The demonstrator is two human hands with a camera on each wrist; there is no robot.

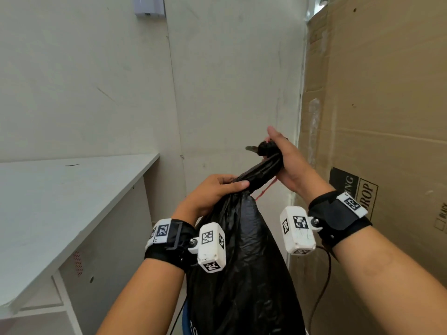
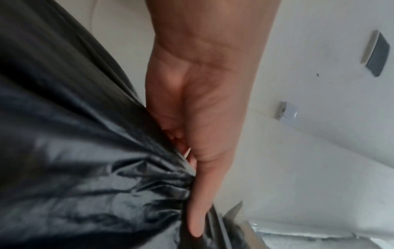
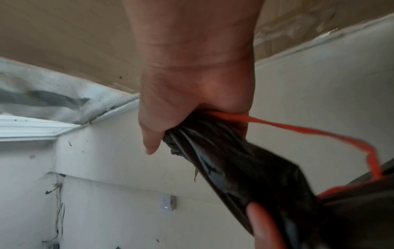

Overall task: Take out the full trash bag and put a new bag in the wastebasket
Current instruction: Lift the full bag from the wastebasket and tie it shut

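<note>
A full black trash bag (image 1: 244,267) hangs upright in front of me, its top gathered into a twisted neck (image 1: 261,171). My left hand (image 1: 217,189) grips the base of that neck, with the thumb laid across the plastic (image 2: 198,202). Higher up, my right hand (image 1: 283,155) holds the bunched end of the neck in its fist (image 3: 192,118). A red drawstring (image 3: 309,133) trails from the right fist back down to the bag; in the head view the red drawstring (image 1: 264,189) shows just under the neck. A bit of blue (image 1: 191,320) peeks out beside the bag's lower left; the wastebasket is not identifiable.
A white table (image 1: 60,194) stands to my left with a shelf below. A big cardboard box (image 1: 377,117) rises close on the right. White walls meet in a corner ahead. A thin brown cable (image 1: 324,286) hangs by my right forearm.
</note>
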